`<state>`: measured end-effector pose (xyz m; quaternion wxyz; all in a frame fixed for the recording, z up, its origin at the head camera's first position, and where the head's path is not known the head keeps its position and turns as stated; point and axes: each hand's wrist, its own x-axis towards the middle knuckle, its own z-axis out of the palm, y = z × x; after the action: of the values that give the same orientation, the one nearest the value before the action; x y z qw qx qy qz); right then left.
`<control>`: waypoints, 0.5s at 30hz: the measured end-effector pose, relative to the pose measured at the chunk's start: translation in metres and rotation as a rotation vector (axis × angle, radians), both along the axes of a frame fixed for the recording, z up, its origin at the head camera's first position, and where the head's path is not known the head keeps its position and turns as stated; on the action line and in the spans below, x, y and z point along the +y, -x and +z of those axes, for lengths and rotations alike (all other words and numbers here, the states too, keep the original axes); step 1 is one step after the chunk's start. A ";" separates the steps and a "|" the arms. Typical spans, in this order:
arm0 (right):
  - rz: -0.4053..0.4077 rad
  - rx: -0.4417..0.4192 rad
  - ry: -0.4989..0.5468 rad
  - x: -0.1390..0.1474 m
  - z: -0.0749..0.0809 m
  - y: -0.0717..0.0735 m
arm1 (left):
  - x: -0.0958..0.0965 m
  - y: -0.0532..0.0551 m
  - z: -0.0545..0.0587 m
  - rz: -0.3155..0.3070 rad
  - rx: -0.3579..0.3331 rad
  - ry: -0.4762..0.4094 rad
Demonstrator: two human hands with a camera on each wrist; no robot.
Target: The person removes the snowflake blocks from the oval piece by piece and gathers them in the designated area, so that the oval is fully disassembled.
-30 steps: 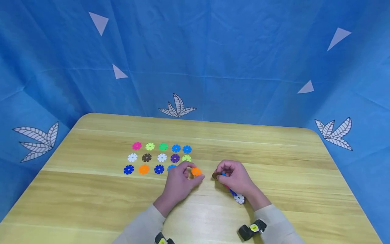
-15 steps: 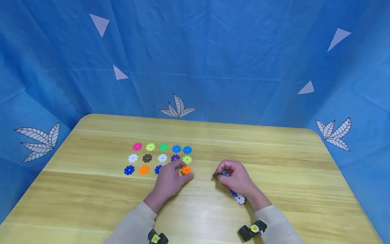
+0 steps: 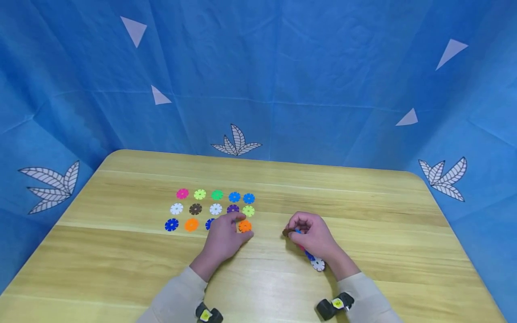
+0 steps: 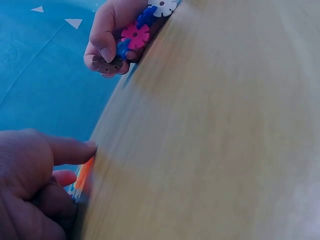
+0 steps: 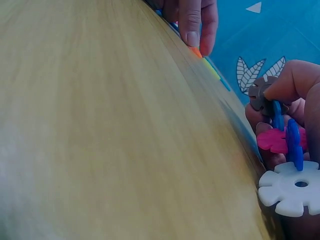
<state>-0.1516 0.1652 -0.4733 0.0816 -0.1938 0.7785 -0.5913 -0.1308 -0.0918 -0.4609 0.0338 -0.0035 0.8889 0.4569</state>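
My left hand [image 3: 223, 235] is at the right end of the front row of notched plastic discs. Its thumb and index finger stand spread around an orange disc [image 3: 244, 225] that lies flat on the table. My right hand [image 3: 313, 233] pinches a brown disc [image 5: 261, 95] at the end of a chain of interlocked discs. Along that chain follow a light blue disc [image 5: 277, 116], a pink disc [image 4: 136, 35], a dark blue disc [image 5: 294, 142] and a white disc [image 3: 317, 264]. Part of the chain is hidden under the right hand in the head view.
Loose discs lie in rows on the left half of the wooden table [image 3: 121, 260], among them a pink one [image 3: 182, 194], a brown one [image 3: 195, 209] and another orange one [image 3: 191, 224]. The left hand covers part of the front row. A blue curtain [image 3: 258, 67] hangs behind.
My left hand has moved left with the orange disc, set it down at the row's right end, and its fingers have parted from it. The right hand and the chain have stayed put.
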 end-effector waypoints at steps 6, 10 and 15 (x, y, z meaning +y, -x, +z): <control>-0.003 0.003 0.003 0.000 -0.002 0.000 | -0.001 -0.002 -0.001 -0.010 0.013 -0.023; -0.006 0.010 0.002 0.000 -0.003 0.000 | 0.000 -0.002 -0.004 -0.017 0.033 -0.009; 0.010 0.029 0.059 0.000 -0.004 0.000 | 0.001 -0.002 -0.006 -0.014 0.046 -0.023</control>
<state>-0.1520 0.1651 -0.4771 0.0675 -0.2084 0.7610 -0.6107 -0.1285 -0.0912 -0.4666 0.0163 0.0137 0.8842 0.4667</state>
